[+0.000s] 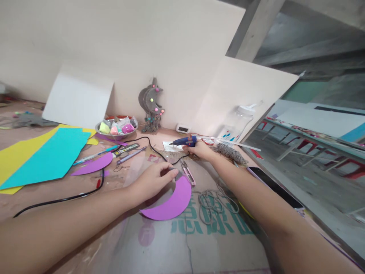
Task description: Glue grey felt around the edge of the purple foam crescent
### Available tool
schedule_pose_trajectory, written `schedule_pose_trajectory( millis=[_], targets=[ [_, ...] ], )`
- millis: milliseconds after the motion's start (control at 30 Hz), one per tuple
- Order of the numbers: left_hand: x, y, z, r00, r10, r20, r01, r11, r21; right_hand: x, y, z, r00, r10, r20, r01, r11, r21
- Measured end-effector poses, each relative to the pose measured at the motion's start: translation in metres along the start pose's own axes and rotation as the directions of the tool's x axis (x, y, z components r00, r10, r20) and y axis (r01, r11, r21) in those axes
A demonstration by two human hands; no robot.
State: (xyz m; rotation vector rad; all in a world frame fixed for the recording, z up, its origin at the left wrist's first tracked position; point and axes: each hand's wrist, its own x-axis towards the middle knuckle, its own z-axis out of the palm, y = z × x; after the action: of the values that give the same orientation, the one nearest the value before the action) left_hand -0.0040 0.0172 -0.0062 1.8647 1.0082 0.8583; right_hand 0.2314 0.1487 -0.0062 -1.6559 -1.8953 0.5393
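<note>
Between the thumb and fingers of my left hand point(154, 180) is the upper tip of a purple paper crescent point(175, 201). Grey yarn shows at that tip, partly hidden by the fingers. My right hand point(203, 150) grips a blue glue gun point(182, 141), its nozzle pointing left over a small white paper point(169, 147). A long clear glue stick point(236, 143) sticks out behind the gun. Pink-handled thread snips point(188, 174) lie just right of the crescent. Loose grey yarn point(212, 203) trails on the table between my forearms.
A dish of colourful clay packs point(116, 127) stands behind at left, near turquoise paper point(51, 158). A decorated grey moon point(152, 101) is against the white board. A black cable point(65, 198) crosses the table. At right are a yarn bundle point(232, 153), plastic jar point(239, 121) and phone point(275, 188).
</note>
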Motion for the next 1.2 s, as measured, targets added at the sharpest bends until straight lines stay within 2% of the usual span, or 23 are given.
schedule_pose_trajectory(
  millis=[100,233,367,467,633,767,867,1033,1200],
  targets=[
    [-0.001,0.001,0.0,1.0,0.007,-0.011,-0.007,1.0,0.003,0.001,-0.009,-0.006,0.999,-0.016,-0.034,0.016,1.0,-0.004],
    [-0.001,0.0,-0.001,1.0,0.001,-0.023,-0.001,1.0,-0.01,-0.012,-0.026,-0.029,0.994,-0.062,-0.086,0.063,0.998,0.012],
    [-0.001,-0.001,-0.001,0.999,0.017,-0.033,-0.016,1.0,0.014,-0.058,-0.036,-0.051,0.991,-0.113,-0.067,0.117,0.992,0.056],
    [-0.001,0.0,-0.001,0.999,0.019,-0.041,-0.017,0.999,0.051,-0.102,-0.037,-0.056,0.993,-0.12,-0.021,0.122,0.96,0.251],
    [-0.002,0.003,0.0,0.998,-0.027,-0.049,0.029,0.998,0.059,-0.153,-0.028,-0.049,0.993,-0.116,0.011,0.111,0.97,0.218],
    [-0.003,0.004,-0.001,0.999,-0.013,-0.042,0.016,0.997,0.073,-0.161,-0.017,-0.039,0.995,-0.095,0.008,0.092,0.977,0.191],
    [-0.002,0.005,-0.001,0.999,-0.02,-0.05,0.025,0.996,0.087,-0.16,-0.013,-0.036,0.995,-0.086,0.05,0.078,0.987,0.138],
    [-0.003,0.009,-0.001,0.996,-0.03,-0.079,0.039,0.993,0.112,-0.163,-0.022,-0.037,0.993,-0.007,0.121,0.009,1.0,-0.016],
    [-0.006,0.011,-0.001,0.997,-0.03,-0.071,0.038,0.993,0.108,-0.164,-0.032,-0.037,0.995,0.014,0.096,-0.005,0.996,-0.091]
  ],
)
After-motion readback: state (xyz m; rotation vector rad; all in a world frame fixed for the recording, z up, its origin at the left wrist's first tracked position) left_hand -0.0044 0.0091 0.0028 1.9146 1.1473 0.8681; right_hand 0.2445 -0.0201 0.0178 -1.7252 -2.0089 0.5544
